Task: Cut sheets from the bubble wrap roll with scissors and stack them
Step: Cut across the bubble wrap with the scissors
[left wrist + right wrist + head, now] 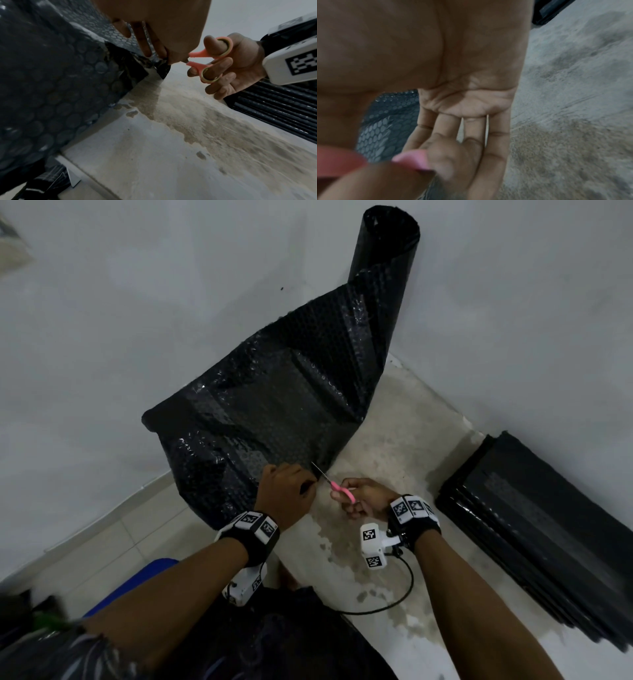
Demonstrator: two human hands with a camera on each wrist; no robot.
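Scissors (337, 486) sit in your right hand (364, 496), fingers through the pink loops, blades pointing up and left at the bubble wrap (274, 395) edge just beyond the tips; your left hand (286, 487), the nearer one, pinches that edge right beside them, with the roll (387, 261) upright in the corner behind and cut sheets (534, 508) stacked to your right

Bubble wrap roll (346, 364): black plastic film, glossy, dimpled with round bubbles that catch highlights; stack of cut sheets (544, 529) same glossy black plastic. Scissors (208, 59): matt pink plastic handles with yellowish ring liners, thin bare-metal blades. Floor (394, 440) is rough, matt concrete with blotchy stains; wall (171, 302) smooth matt grey.
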